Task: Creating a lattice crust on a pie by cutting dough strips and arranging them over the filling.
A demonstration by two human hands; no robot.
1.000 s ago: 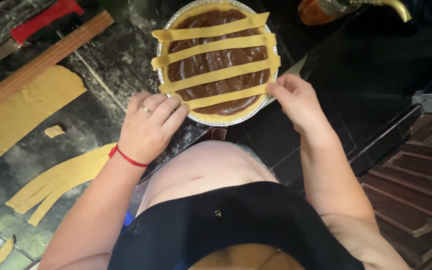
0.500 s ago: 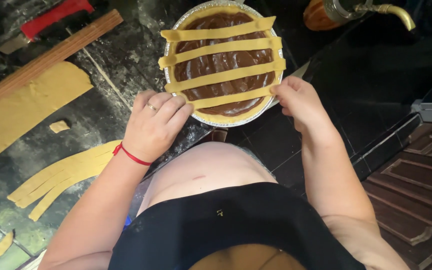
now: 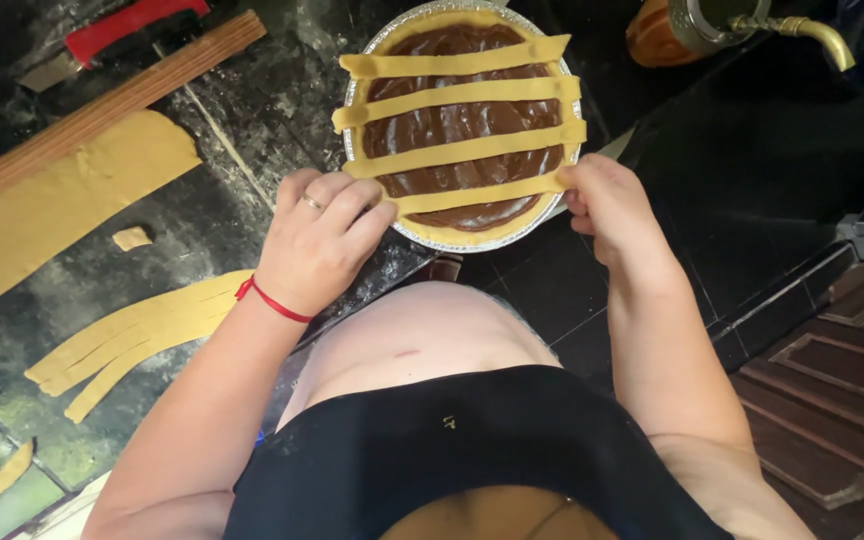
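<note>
Strips, four of them, already cross the tart, left hand and right hand pinching the six-o'clock strip by its ends, crosswise lattice undone.

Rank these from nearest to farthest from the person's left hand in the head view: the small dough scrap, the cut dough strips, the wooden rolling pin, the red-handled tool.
From the left hand:
1. Cut dough strips, lower left of the wrist.
2. Small dough scrap, straight left on the counter.
3. Wooden rolling pin, upper left, lying diagonally.
4. Red-handled tool, top left edge, beyond the pin.
</note>
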